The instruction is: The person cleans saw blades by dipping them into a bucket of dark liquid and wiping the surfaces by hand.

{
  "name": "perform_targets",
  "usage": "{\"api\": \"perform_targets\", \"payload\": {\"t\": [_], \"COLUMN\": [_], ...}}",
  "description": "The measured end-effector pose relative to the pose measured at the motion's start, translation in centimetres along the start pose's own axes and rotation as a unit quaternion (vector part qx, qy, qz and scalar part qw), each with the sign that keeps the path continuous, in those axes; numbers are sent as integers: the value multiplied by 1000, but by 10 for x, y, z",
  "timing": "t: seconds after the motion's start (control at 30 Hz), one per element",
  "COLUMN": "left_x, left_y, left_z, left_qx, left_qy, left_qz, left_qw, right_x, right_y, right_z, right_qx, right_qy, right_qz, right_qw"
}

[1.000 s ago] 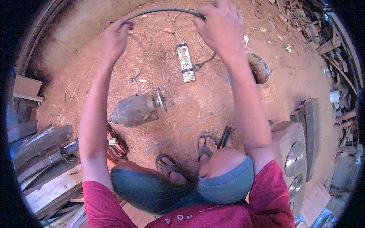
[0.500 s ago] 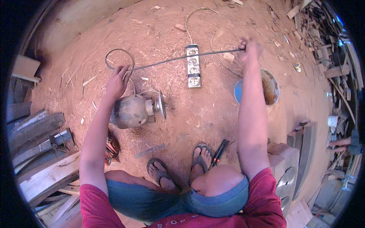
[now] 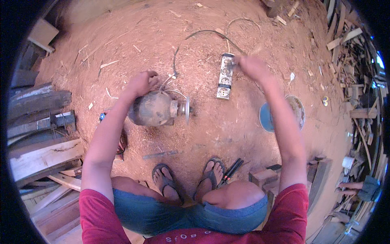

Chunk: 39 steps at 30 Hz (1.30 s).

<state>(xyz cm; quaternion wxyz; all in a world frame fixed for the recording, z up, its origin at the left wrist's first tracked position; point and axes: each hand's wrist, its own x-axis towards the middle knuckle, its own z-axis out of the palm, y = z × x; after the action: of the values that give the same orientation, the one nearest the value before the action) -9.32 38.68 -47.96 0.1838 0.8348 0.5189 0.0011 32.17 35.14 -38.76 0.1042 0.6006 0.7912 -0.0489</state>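
A grey electric motor with a metal disc on its shaft lies on the ground at left of centre. Just above its casing is my left hand, fingers loosely bent and apart, with nothing visible in them. A dark cable rises from behind the motor and arcs over to my right hand. That hand, slightly blurred, pinches the cable's end beside the upper sockets of a white power strip. The fingers hide the cable's tip, so I cannot tell whether it touches a socket.
A blue bucket stands partly behind my right forearm. Timber is stacked at left, and scrap wood lies along the right side. A flat metal strip and a black tool lie near my feet.
My right hand has come down and left to the power strip with the cable end. My left hand has let go of the cable, which now hangs in a slack arc.
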Motion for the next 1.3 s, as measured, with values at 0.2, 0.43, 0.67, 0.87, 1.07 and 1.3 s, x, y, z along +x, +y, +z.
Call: {"api": "perform_targets", "payload": {"t": [0.2, 0.43, 0.67, 0.87, 1.07, 1.3], "left_x": [-27, -40, -41, -41, -43, -51], "left_y": [-39, -27, -19, -20, -18, -44], "left_z": [-32, -31, -25, -22, -14, -13], "left_qx": [-138, -12, 7, -19, -90, -78], "left_qy": [101, 49, 37, 24, 22, 43], "left_qz": [-52, -53, -52, -64, -74, -79], "left_qw": [984, 997, 998, 997, 993, 993], "right_x": [-25, -12, -7, -15, -24, -12], "right_y": [-25, -45, -51, -60, -53, -85], "right_z": [84, 101, 109, 141, 164, 151], "right_qx": [24, -5, -30, -64, -10, -5], "right_qy": [-57, -54, -7, 8, 15, 39], "right_qz": [6, 38, 56, 42, 93, 124], "right_qw": [998, 998, 998, 997, 996, 992]}}
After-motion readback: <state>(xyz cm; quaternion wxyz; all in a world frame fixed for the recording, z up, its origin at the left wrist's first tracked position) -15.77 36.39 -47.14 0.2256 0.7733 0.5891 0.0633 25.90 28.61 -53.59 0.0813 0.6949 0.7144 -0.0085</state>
